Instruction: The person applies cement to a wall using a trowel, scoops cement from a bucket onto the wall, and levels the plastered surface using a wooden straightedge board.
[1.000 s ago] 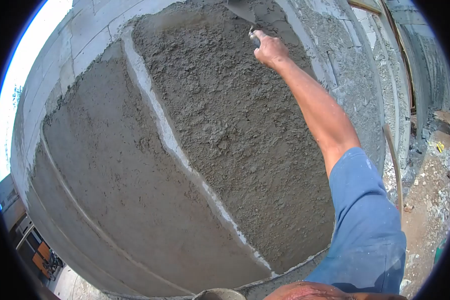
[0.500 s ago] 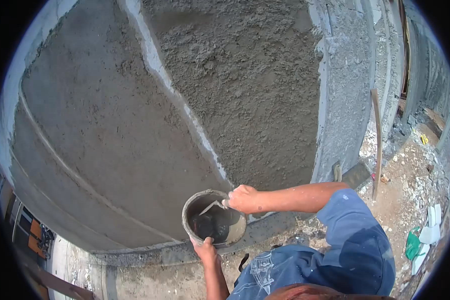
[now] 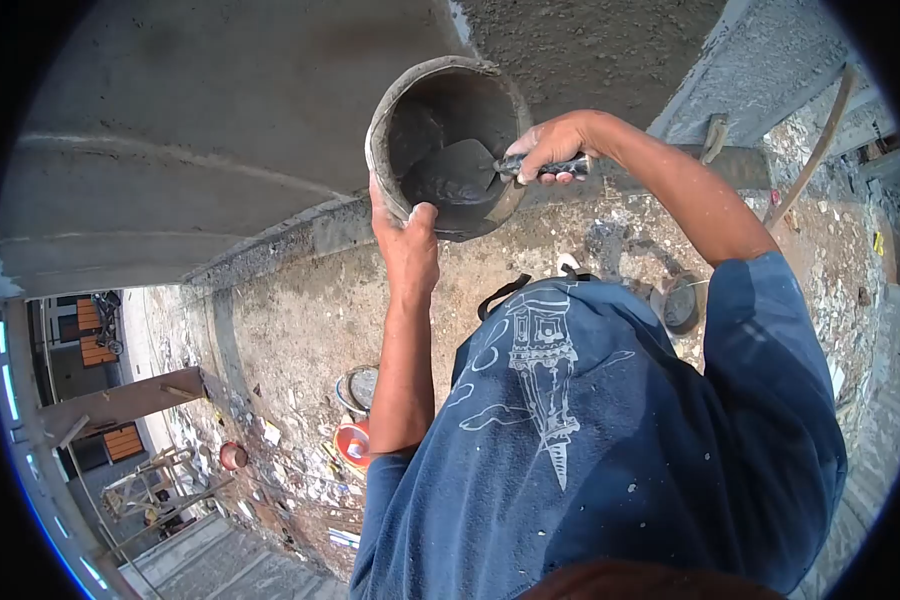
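My left hand grips the lower left side of a grey mortar-crusted bucket, with the thumb over its rim. The bucket is tilted so its mouth faces me. My right hand is closed around the dark handle of a trowel. The trowel's blade reaches inside the bucket, over dark wet mortar; how deep it sits in the mortar I cannot tell. Behind the bucket stands a wall with smooth grey plaster on the left and rough plaster on the right.
On the debris-strewn ground below are a round container at right, another bucket, and an orange bucket. A wooden strip leans at right. A beam and scaffold pieces lie at lower left.
My view has tipped downward, showing more of the ground and shirt. The bucket appears higher and larger in view. The trowel blade now shows broad side on inside it.
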Demonstrator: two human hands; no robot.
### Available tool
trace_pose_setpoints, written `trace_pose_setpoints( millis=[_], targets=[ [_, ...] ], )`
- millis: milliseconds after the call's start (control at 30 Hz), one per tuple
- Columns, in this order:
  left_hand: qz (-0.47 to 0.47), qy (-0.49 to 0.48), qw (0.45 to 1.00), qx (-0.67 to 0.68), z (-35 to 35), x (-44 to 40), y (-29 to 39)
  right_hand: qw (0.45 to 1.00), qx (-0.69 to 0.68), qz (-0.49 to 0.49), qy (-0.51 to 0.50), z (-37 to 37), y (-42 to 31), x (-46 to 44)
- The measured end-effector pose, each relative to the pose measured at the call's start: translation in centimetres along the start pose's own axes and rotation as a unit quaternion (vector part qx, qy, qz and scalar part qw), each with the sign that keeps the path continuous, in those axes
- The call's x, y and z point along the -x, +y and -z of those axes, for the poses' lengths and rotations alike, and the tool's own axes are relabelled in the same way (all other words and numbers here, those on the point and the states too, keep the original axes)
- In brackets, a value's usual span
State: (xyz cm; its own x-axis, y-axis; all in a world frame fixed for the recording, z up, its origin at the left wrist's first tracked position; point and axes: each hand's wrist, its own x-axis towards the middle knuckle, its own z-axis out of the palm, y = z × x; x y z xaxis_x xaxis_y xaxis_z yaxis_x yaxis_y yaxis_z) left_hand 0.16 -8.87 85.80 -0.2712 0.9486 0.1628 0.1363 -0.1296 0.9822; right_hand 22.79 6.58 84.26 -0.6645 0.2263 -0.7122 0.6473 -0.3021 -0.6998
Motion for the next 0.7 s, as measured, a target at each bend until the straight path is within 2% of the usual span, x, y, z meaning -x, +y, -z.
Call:
trace_pose_setpoints(
  millis=[100,133,333,367,433,500,567,633,667,700],
  targets=[
    [0.084,-0.015,0.992,0.096,-0.5,0.4,-2.0,0.977,-0.179,0.066,-0.099,-2.3,5.5,-3.4],
    [0.117,-0.008,0.989,0.093,-0.8,0.4,-2.9,0.97,-0.215,0.074,-0.088,-3.6,6.2,-3.5],
    [0.17,0.013,0.972,0.163,-2.8,-1.6,-4.7,0.896,-0.404,0.166,-0.08,-7.3,7.2,-2.2],
    [0.179,0.02,0.97,0.16,-3.1,-2.0,-4.3,0.909,-0.384,0.159,-0.04,-7.5,6.2,-0.4],
    [0.181,0.029,0.968,0.171,-3.1,-2.9,-4.5,0.879,-0.411,0.237,-0.052,-7.6,5.7,1.1],
    [0.145,0.026,0.951,0.272,-3.0,-3.6,-5.4,0.836,-0.424,0.345,-0.038,-7.7,4.3,4.0],
    [0.174,0.033,0.95,0.257,-2.2,-3.8,-4.9,0.787,-0.434,0.439,0.01,-6.9,2.2,8.1],
    [0.179,0.074,0.957,0.218,-0.3,-5.1,-8.7,0.725,-0.437,0.529,0.064,-5.7,-0.1,13.5],
    [0.2,0.082,0.961,0.173,1.1,-6.0,-11.1,0.696,-0.411,0.575,0.122,-5.6,-1.5,16.7],
    [0.171,0.062,0.965,0.19,1.4,-6.0,-10.9,0.663,-0.386,0.616,0.176,-5.4,-3.0,20.5]
  ],
)
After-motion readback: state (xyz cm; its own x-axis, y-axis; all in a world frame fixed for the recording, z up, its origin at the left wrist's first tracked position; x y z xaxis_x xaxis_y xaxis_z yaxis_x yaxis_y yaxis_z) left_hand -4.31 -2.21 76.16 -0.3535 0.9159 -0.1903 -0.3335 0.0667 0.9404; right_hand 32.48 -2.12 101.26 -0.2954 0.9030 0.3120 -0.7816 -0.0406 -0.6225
